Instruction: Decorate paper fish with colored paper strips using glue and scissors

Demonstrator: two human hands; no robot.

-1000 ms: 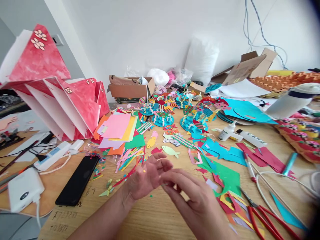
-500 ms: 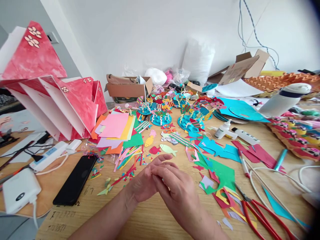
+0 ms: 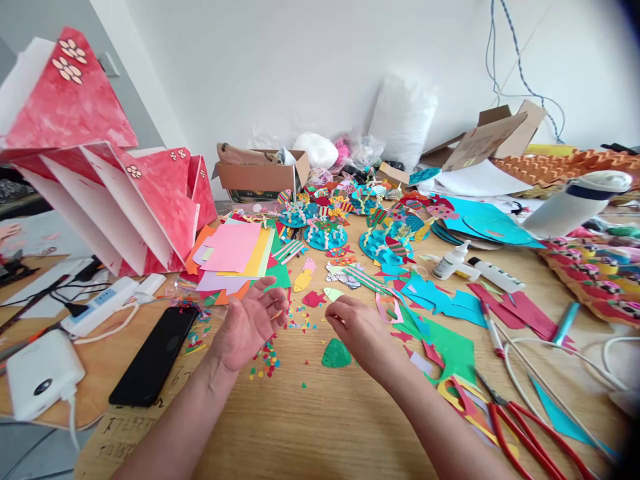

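Observation:
My left hand (image 3: 253,323) is turned palm up, its fingers loosely curled and apart, with nothing visible in it. Over the table to its right, my right hand (image 3: 360,333) has its fingertips pinched together and pointing down; anything between them is hidden. Just below that hand lies a dark green paper fish (image 3: 336,353). Beyond the hands are a red paper fish (image 3: 315,299), a light green one (image 3: 333,293) partly behind my right fingers, and a yellow one (image 3: 302,281). Small coloured paper dots (image 3: 267,360) are scattered beside my left hand.
Stacked coloured paper (image 3: 233,247) and a black phone (image 3: 153,357) are at left. Red-handled scissors (image 3: 520,427), green paper scraps (image 3: 450,347) and a glue bottle (image 3: 450,260) lie at right. Blue discs bearing paper fish (image 3: 385,247) stand further back.
My hands were together, fingertips touching over the table; now they are apart, the left moved leftward. The dark green fish and the coloured dots between them have come into view.

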